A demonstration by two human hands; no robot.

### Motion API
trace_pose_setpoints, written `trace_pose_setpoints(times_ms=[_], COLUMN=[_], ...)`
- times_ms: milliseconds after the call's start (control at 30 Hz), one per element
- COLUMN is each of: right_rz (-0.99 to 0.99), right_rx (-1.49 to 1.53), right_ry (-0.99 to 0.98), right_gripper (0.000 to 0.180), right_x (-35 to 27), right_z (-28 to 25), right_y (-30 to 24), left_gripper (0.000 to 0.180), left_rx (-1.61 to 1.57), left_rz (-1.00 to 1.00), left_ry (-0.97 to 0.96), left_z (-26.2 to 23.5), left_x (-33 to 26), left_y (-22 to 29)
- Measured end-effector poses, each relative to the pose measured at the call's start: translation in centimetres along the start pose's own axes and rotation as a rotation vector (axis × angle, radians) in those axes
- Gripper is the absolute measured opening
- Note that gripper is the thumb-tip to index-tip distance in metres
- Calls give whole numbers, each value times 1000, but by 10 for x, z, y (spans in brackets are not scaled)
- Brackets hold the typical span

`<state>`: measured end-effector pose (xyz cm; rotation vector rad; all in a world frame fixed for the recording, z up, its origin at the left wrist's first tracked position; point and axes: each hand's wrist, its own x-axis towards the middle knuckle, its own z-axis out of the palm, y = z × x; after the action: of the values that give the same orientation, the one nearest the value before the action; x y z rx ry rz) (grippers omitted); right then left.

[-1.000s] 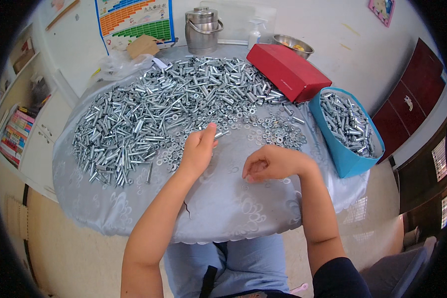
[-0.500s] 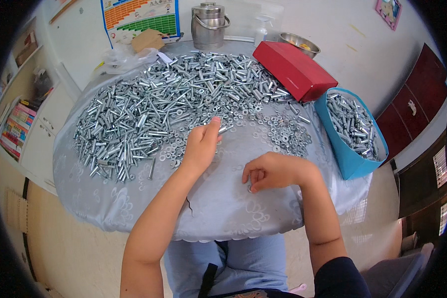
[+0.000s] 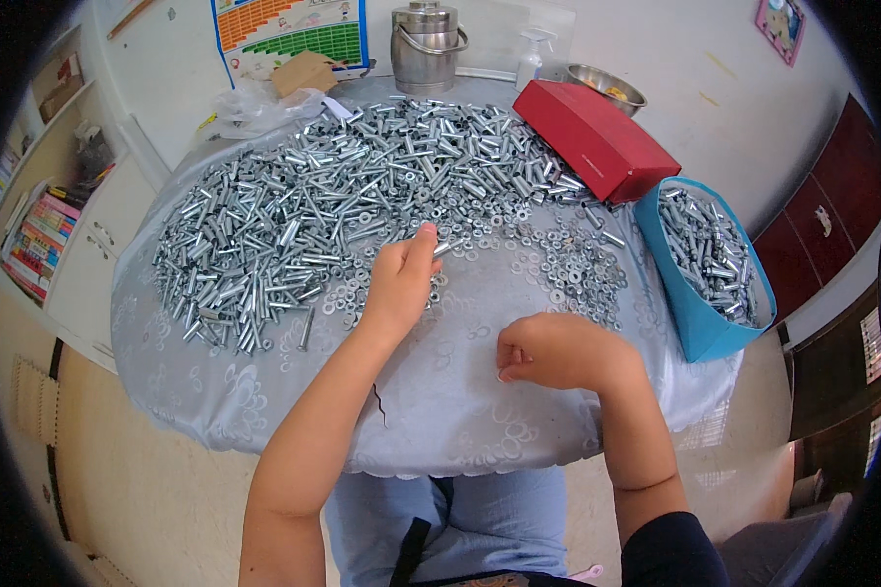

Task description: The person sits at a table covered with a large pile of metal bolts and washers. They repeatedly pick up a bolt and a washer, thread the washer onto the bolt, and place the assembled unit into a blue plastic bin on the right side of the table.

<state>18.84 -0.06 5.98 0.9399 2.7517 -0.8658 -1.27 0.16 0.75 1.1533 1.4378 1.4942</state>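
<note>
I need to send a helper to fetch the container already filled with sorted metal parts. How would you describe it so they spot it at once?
Start at the round table with the grey cloth and its big heap of loose metal sleeves. Go to the table's right edge, just past the flat red box. There stands a blue bin, the only blue thing and the only open container holding metal pieces.

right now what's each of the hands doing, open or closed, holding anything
Left hand: fingers closed on a metal bolt at the edge of the pile of bolts.
Right hand: curled shut; contents cannot be told.
</note>
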Motion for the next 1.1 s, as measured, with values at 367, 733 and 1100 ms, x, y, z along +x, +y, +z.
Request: trace_pose_setpoints(times_ms=[367, 733, 1100], right_rz=[-198, -188, -203], right_rx=[344, 630, 661], right_ry=[379, 876, 859], right_gripper=[14, 14, 14], right_x=[10, 38, 40], right_z=[-8, 6, 8], right_y=[6, 23, 23], left_gripper=[53, 54, 47], left_rx=[-5, 84, 24], left_rz=[-40, -43, -33], left_ry=[-85, -259, -228], left_z=[8, 11, 11], left_x=[-7, -11, -10], left_y=[4, 2, -3])
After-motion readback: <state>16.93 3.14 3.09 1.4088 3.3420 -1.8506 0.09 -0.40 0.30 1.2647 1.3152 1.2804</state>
